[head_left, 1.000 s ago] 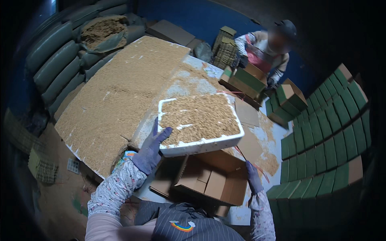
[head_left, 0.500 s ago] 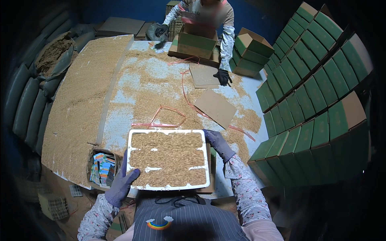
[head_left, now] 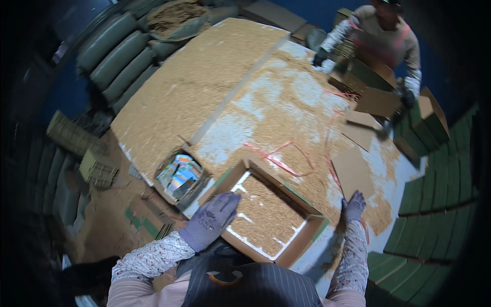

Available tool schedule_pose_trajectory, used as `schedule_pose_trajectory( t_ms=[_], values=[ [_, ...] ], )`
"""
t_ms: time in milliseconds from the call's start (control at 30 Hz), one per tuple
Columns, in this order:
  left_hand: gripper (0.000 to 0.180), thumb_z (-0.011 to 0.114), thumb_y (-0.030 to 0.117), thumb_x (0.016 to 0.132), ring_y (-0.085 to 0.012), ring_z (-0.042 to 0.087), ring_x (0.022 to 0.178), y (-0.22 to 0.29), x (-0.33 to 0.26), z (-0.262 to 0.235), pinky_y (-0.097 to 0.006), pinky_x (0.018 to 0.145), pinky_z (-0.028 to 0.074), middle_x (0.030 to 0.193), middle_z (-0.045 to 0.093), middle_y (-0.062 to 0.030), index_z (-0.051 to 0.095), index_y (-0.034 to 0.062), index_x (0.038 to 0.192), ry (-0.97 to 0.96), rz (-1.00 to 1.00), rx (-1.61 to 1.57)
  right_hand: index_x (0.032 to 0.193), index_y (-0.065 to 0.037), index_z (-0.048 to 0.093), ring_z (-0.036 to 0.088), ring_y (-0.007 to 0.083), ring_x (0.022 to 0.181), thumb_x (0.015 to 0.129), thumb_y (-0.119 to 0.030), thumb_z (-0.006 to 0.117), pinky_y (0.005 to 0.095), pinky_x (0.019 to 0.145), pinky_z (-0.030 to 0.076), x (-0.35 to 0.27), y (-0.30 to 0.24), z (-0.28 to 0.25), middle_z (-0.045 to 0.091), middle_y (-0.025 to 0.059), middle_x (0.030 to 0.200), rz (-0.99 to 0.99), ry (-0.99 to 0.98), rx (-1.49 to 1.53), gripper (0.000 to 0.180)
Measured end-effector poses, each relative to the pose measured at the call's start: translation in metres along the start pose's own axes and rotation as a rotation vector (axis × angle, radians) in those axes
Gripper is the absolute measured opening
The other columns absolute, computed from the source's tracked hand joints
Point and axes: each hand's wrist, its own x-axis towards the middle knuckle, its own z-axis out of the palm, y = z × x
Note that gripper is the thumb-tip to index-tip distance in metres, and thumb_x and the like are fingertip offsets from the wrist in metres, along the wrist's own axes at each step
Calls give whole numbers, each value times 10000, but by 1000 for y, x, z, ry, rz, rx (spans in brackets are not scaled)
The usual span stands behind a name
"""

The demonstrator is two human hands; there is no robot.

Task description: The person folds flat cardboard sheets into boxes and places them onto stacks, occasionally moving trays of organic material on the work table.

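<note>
The left hand (head_left: 212,220), in a purple-grey glove, lies flat with fingers spread on the near left edge of a white tray (head_left: 266,217) filled with tan, straw-like material. Its grip is apart, pressing on the rim rather than clamped around it. The tray sits inside an open cardboard box (head_left: 302,240) at the near edge of the tabletop (head_left: 286,102), directly in front of the person. The right hand (head_left: 353,204), gloved the same way, rests just beyond the box's right corner, fingers extended and apart, holding nothing; whether it touches the tabletop I cannot tell.

Just left of the box stands a smaller carton (head_left: 179,174) holding colourful packets. Loose tan material covers most of the tabletop, with red strapping (head_left: 279,158) and flat cardboard pieces (head_left: 353,171) lying on it. Across the tabletop, another person (head_left: 381,36) handles green boxes (head_left: 358,74). Stacked green sacks (head_left: 110,46) line the left side.
</note>
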Motion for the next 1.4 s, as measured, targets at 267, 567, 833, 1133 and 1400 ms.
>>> schedule_pose_trajectory(
  t_ms=[267,567,833,1133,1400],
  values=[
    [302,603,279,863,-306,583,979,-139,-58,-6,-404,838,469,1050,607,-148,622,43,1051,348,-747,118,1019,-94,575,630,273,796,934,-241,488,400,666,489,-2,31,-68,651,106,875,-258,411,-9,191],
    [423,604,438,829,-333,608,829,-201,-53,3,-431,765,472,899,641,-178,667,35,940,44,-943,12,1150,-16,602,636,304,924,948,-269,506,377,770,486,-143,1,-201,649,166,1062,-10,600,436,338],
    [245,621,294,845,-328,557,954,-158,-26,-46,-425,820,427,938,625,-118,674,91,974,685,-286,68,1182,45,572,597,214,1035,936,-92,518,327,883,468,-243,-24,-218,623,171,1130,-14,841,758,287],
    [232,628,143,810,-309,478,1134,-38,8,-46,-430,985,363,1118,545,-132,583,49,1018,309,172,65,1209,-145,524,535,146,760,760,-160,559,297,669,458,-291,-164,-244,511,2,930,-837,380,-99,450],
    [273,608,242,812,-285,578,1002,0,39,33,-449,797,462,1069,613,-86,647,133,1060,-641,272,659,1008,-155,621,614,211,934,871,-212,510,335,775,492,-265,-208,-213,618,55,941,-945,-332,-22,185]
  ],
)
